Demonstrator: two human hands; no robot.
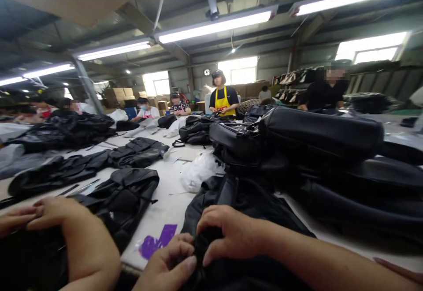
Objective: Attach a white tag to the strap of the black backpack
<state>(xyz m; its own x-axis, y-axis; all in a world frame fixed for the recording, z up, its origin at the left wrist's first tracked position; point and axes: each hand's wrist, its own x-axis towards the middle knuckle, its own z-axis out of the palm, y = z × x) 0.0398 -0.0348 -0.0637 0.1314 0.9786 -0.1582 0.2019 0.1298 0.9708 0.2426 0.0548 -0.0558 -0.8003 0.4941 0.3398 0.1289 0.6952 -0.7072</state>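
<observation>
1. Right hand (228, 233): fingers curled, pinching a fold of the black soft faux-leather bag (244, 200) at the 6 o'clock edge of the white table (167, 203).
2. Left hand (168, 264): half-closed, thumb gripping the same fold.
3. Handling, judged: light, limp, slick; grip at seams.

I see a long white table (172, 211) — black bags (139, 152) lie all over it, with a white plastic bag (198, 172) and a purple scrap (157, 240) near me.

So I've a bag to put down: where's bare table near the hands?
Bare strip of table between the left bag and the held bag, around the purple mark. Crowded right: stacked bags; a plastic bag blocks further up.
</observation>
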